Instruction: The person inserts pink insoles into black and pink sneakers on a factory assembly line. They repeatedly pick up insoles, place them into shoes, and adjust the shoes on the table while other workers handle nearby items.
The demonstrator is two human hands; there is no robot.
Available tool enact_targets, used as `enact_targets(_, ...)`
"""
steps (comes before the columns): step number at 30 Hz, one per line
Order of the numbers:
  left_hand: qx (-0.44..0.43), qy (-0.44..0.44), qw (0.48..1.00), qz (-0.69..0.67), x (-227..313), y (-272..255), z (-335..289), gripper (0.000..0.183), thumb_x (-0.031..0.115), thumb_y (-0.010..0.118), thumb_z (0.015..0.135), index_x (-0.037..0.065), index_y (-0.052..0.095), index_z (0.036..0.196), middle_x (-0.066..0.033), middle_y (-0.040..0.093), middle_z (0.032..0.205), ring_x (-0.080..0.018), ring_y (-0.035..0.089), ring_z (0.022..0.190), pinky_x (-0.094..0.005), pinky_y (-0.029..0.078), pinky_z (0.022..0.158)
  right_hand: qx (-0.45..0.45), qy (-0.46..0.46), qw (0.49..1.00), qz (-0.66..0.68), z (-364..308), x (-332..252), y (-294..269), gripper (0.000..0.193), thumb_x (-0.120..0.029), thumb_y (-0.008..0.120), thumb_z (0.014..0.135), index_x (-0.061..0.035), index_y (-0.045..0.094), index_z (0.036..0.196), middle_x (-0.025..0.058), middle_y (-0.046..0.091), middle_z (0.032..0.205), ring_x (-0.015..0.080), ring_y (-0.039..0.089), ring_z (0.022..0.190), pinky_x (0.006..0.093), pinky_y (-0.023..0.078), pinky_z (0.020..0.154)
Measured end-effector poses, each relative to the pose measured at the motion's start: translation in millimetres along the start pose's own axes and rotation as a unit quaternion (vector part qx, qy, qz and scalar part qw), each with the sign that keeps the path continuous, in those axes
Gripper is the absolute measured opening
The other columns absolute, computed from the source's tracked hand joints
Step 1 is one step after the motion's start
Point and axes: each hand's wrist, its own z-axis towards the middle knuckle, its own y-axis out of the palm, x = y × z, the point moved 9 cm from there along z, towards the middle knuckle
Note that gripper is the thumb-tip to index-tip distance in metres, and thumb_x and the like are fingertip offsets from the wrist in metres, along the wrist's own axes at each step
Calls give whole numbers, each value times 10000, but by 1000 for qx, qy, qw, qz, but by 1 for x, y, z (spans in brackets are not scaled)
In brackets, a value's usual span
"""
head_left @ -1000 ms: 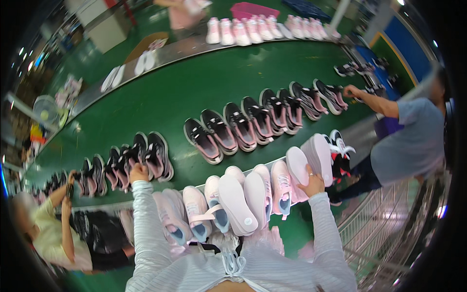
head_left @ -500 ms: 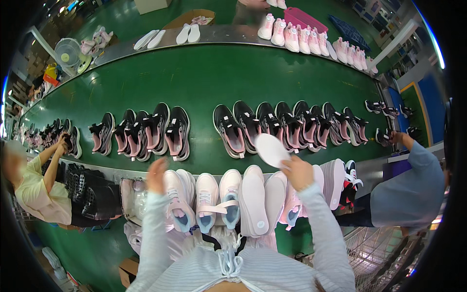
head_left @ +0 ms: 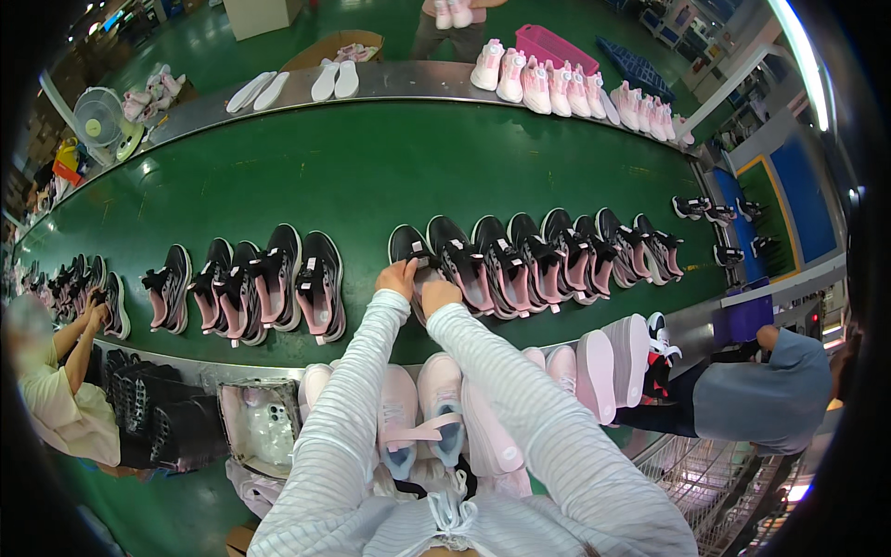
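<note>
A black sneaker [head_left: 406,243] with pink lining stands at the left end of a row on the green table, toe pointing away. My left hand [head_left: 399,277] grips the edge of its opening. Closed over the shoe's heel end is my right hand [head_left: 438,294]; its fingertips are hidden, and no insole shows in it. Close to its right stands another black sneaker [head_left: 452,243]. Below my forearms lie pale pink sneakers [head_left: 398,399], a stack of pale insoles [head_left: 484,427] and further insoles [head_left: 595,371], partly covered by my sleeves.
More black sneakers [head_left: 320,278] stand to the left. Along the far metal ledge [head_left: 408,79] are white-pink shoes [head_left: 535,85] and flat insoles [head_left: 334,80]. A plastic-lined box [head_left: 260,422] sits beside my left arm. Co-workers stand left, right and across the table.
Both hands have moved forward onto the leftmost sneaker of the right row. The white insole that was in my right hand is out of sight. The view has shifted slightly.
</note>
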Motion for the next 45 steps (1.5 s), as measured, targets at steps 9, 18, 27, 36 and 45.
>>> enact_targets(9, -104, 13, 994, -39, -13, 29, -7, 363, 350, 448, 752, 66, 519, 968, -172, 533, 905, -328, 501, 834, -362, 402, 722, -53, -22, 993, 101, 44, 0, 42, 354, -255, 409, 730, -91, 503, 1030, 139, 476, 1068, 224, 464, 986, 348, 340, 840)
enact_targets(18, -62, -51, 990, -113, -38, 7, -13, 290, 262, 491, 737, 91, 539, 965, -159, 571, 810, -262, 556, 740, -325, 417, 670, -107, -37, 980, 164, 34, -31, 62, 338, -269, 331, 778, -84, 534, 975, 116, 492, 1044, 216, 454, 1001, 323, 325, 868)
enact_targets(27, 73, 55, 996, -11, 24, 1, -56, 204, 69, 486, 689, 2, 540, 873, -183, 547, 822, -307, 526, 778, -338, 416, 691, -148, -85, 979, 114, -14, 23, 10, 318, -288, 506, 672, -34, 585, 847, 150, 567, 860, 273, 555, 782, 330, 422, 717)
enact_targets(36, -364, -97, 820, 431, -37, 106, -28, 216, 140, 426, 737, 23, 559, 861, -174, 550, 880, -293, 528, 835, -325, 422, 694, -237, -156, 946, 156, -43, 3, 14, 302, -197, 536, 622, -31, 582, 870, 159, 562, 883, 263, 551, 817, 337, 442, 697)
enact_targets(45, -390, -21, 775, 497, -24, 113, -23, 205, 141, 425, 740, 26, 557, 846, -168, 549, 877, -294, 521, 844, -322, 422, 701, -28, 33, 964, 262, -22, 31, 22, 177, -113, 430, 733, -59, 591, 784, 105, 592, 780, 241, 577, 724, 339, 466, 603)
